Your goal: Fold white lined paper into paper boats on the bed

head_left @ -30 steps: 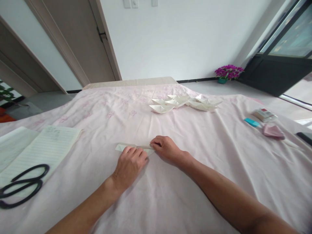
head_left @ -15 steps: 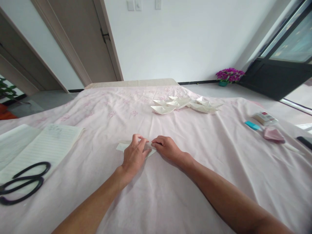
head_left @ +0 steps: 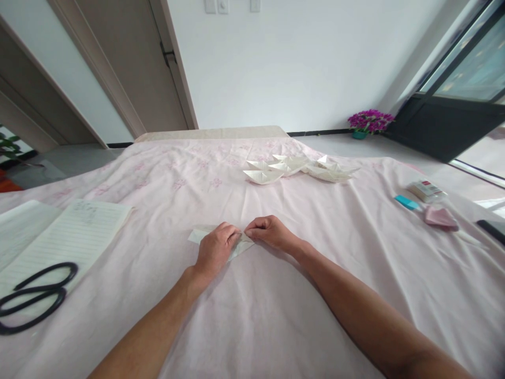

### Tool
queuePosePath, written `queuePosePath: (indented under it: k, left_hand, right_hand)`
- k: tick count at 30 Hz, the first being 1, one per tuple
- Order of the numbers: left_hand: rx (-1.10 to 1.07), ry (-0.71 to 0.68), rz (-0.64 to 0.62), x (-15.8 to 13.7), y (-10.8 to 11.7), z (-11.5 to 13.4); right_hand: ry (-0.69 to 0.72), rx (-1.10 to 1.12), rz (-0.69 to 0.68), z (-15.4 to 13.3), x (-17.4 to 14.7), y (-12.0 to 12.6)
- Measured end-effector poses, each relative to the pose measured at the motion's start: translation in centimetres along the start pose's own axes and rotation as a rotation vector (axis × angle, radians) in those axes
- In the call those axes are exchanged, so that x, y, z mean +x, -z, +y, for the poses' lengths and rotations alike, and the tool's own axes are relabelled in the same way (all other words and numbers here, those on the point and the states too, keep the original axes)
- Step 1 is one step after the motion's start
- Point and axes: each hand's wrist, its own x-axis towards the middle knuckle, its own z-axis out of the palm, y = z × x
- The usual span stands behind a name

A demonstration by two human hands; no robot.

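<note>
A partly folded sheet of paper lies on the pink cloth in front of me. My left hand covers its middle, thumb and fingers pinched on the paper near its upper point; the sheet's left end sticks out past the knuckles. Close beside it, my right hand pinches the paper's upper right edge between thumb and curled fingers. The fingertips of both hands almost meet. Beyond them stands a group of several folded paper boats.
An open lined notebook lies at left, with black-handled scissors on it. At right are a blue eraser, a packet, a pink cloth-like piece and a dark object. The pink cloth is wrinkled.
My left fingers, raised and spread a moment ago, have come down and closed on the paper. The right hand keeps its pinch, shifted only slightly. The view has moved a little.
</note>
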Motion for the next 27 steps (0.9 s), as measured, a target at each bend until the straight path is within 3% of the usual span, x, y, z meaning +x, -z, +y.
queuePosePath:
  k: [16,27]
  left_hand:
    - [-0.058,0.006,-0.012,0.13,0.01,-0.05]
    - [0.002,-0.002,-0.011,0.08,0.04,0.13]
  right_hand:
    - [-0.067,-0.03,0.002,0.11,0.3,-0.3]
    - [0.002,-0.269,0.044,0.01,0.34,-0.66]
